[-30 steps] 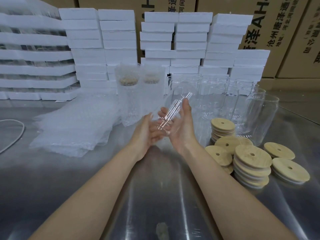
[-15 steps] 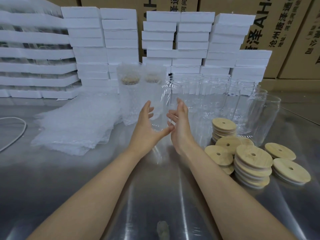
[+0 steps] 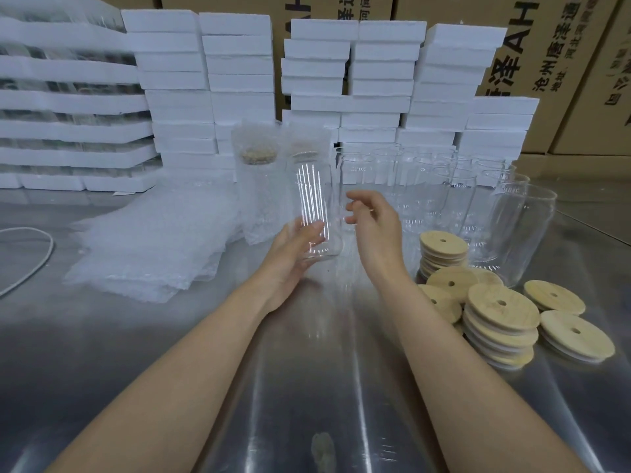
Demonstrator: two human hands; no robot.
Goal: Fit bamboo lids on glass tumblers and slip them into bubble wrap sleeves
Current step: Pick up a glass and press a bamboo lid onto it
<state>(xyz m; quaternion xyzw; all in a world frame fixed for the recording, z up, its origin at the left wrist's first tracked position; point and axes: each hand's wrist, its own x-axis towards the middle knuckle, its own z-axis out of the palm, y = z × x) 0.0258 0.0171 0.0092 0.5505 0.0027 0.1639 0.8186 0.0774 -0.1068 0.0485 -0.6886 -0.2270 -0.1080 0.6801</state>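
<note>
Gripping a smooth, clear glass tumbler [image 3: 312, 206] upright, left hand [image 3: 290, 257]; right hand [image 3: 375, 227] relaxed, empty.

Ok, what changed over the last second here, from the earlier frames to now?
The glass tumbler went from lying tilted between both hands to upright in the left hand, which grips it near the base. The right hand let go and now hovers beside it, fingers loose. The bamboo lids, the pile of bubble wrap sleeves and the two wrapped tumblers stayed put.
</note>
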